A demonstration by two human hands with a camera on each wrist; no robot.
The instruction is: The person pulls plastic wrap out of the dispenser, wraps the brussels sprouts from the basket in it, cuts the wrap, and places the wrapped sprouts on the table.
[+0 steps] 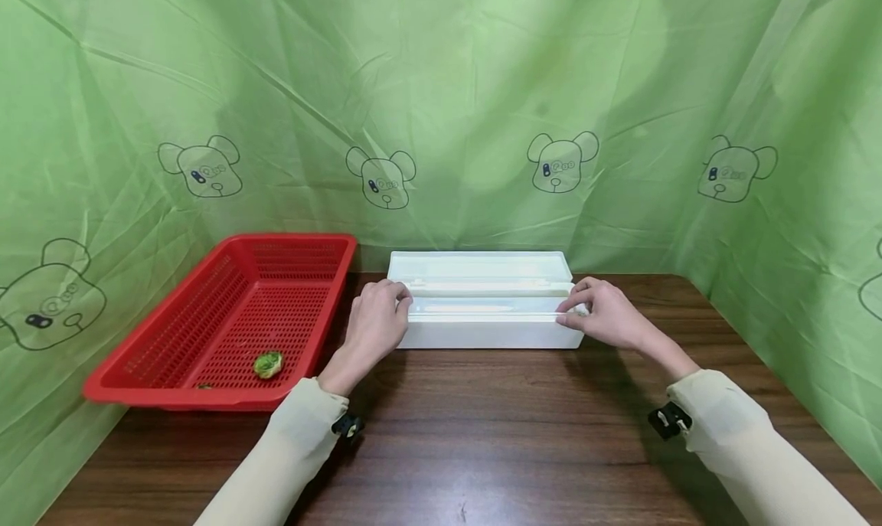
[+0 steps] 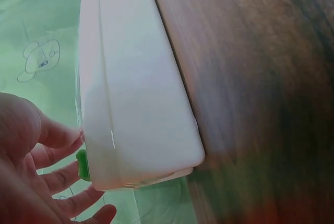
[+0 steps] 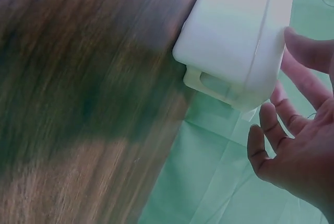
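A long white plastic box (image 1: 482,334) lies crosswise on the table, its lid (image 1: 480,265) raised along the back. At the left end my left hand (image 1: 375,319) grips the box's upper edge, thumb and forefinger close together and the other fingers spread. My right hand (image 1: 606,315) holds the right end, with the thumb (image 3: 308,49) on the front edge and the fingers behind. A small green piece (image 2: 82,165) shows at the box's left end beside the left fingers; its kind is unclear. The box's interior is only partly visible.
Left of the box stands a red perforated basket (image 1: 234,394), holding a small leafy green head (image 1: 268,364) like a Brussels sprout and a green scrap (image 1: 204,387). Green sheeting (image 1: 468,112) with printed bear faces hangs around the brown wooden table (image 1: 475,434).
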